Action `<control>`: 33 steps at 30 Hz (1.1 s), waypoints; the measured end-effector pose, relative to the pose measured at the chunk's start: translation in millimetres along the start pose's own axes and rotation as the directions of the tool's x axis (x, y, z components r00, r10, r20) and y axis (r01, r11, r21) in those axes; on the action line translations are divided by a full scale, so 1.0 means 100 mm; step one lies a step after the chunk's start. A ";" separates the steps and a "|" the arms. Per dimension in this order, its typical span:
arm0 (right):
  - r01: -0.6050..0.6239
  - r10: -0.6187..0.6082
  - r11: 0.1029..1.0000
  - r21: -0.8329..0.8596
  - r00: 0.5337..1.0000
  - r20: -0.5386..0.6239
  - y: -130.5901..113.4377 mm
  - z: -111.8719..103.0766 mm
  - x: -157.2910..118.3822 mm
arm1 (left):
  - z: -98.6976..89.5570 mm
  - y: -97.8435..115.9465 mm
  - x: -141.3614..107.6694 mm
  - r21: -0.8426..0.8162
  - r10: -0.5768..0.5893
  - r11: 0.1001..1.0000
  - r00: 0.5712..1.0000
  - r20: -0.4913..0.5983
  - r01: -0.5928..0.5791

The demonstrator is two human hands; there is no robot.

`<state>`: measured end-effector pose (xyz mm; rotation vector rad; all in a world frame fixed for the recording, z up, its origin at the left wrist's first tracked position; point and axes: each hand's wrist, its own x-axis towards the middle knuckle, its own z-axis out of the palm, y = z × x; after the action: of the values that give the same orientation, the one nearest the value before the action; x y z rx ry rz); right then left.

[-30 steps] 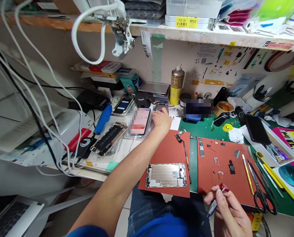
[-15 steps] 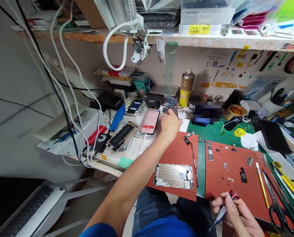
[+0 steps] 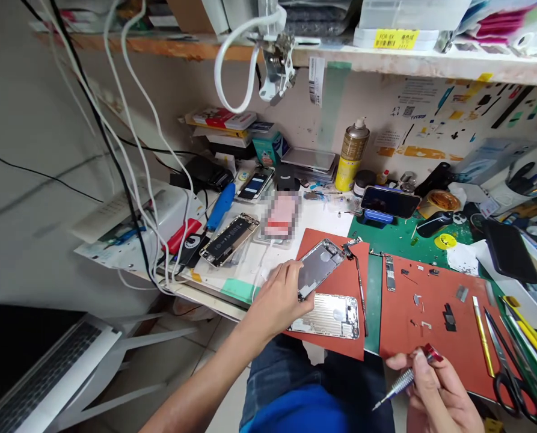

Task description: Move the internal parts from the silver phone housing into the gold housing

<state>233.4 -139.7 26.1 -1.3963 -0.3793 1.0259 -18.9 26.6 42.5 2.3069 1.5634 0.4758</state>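
My left hand (image 3: 282,299) is closed round the lower left end of a grey phone housing (image 3: 320,267), tilted above the left red-brown mat (image 3: 308,240). Under and in front of it lies a silver ribbed phone housing (image 3: 335,316), partly covered by the hand and the grey one. My right hand (image 3: 430,385), at the lower right, grips a screwdriver (image 3: 401,383) with a red cap, its tip pointing down to the left. A small dark part with a flex cable (image 3: 352,248) and a thin metal strip (image 3: 361,291) lie right of the housings.
An opened phone with its battery (image 3: 230,239) lies at the left. On the right mat (image 3: 408,325) are a narrow board (image 3: 390,273) and small parts, with scissors (image 3: 505,376) beside them. A spray can (image 3: 353,156) stands behind; a shelf (image 3: 331,59) overhangs the bench.
My left hand has come back from the rear of the bench to above the left mat, now with the grey housing in it. The right hand still has the screwdriver. The view has shifted slightly.
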 end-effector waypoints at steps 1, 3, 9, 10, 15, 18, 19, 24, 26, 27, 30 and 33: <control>0.020 -0.020 1.000 -0.003 1.000 0.006 -0.01 0.02 -0.01 | 0.01 -0.05 -0.04 -0.019 0.039 0.999 0.999 0.010 -0.038; 0.029 -0.029 1.000 -0.003 1.000 0.002 -0.04 0.09 -0.06 | 0.02 -0.13 -0.05 -0.055 0.106 0.993 0.994 0.027 -0.104; -0.037 0.037 0.999 0.011 0.999 0.001 -0.13 0.18 -0.14 | -0.01 -0.34 0.08 -0.136 0.240 0.965 0.964 0.118 -0.224; -0.035 0.035 0.999 0.016 0.999 0.006 -0.14 0.17 -0.13 | -0.03 -0.37 0.11 -0.144 0.245 0.964 0.959 0.140 -0.225; -0.016 0.014 0.999 0.045 1.000 0.027 -0.16 0.17 -0.10 | -0.18 -0.45 0.27 -0.176 0.222 0.968 0.940 0.260 -0.180; -0.020 0.019 0.998 0.066 0.999 0.027 -0.17 0.19 -0.10 | -0.25 -0.46 0.33 -0.181 0.184 0.975 0.934 0.307 -0.132; -0.027 0.025 0.997 0.074 0.999 0.027 -0.17 0.20 -0.10 | -0.27 -0.45 0.34 -0.182 0.172 0.976 0.932 0.318 -0.118; -0.063 0.061 0.993 0.101 0.998 0.014 -0.18 0.20 -0.11 | -0.32 -0.43 0.37 -0.189 0.143 0.979 0.921 0.362 -0.077; -0.076 0.076 0.992 0.100 0.997 0.007 -0.19 0.19 -0.11 | -0.33 -0.42 0.37 -0.190 0.139 0.979 0.916 0.376 -0.070; -0.078 0.078 0.992 0.096 0.997 0.005 -0.19 0.19 -0.11 | -0.34 -0.42 0.37 -0.188 0.136 0.980 0.915 0.381 -0.068; -0.061 0.061 0.995 0.074 0.998 0.002 -0.19 0.18 -0.12 | -0.34 -0.42 0.38 -0.174 0.129 0.983 0.913 0.387 -0.065; -0.035 0.034 0.998 0.048 0.999 0.005 -0.18 0.17 -0.12 | -0.33 -0.41 0.40 -0.144 0.131 0.986 0.912 0.389 -0.080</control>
<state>220.3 -135.3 49.7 -1.3615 -0.3325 1.0599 -54.0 80.6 57.9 2.2236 1.1839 0.1098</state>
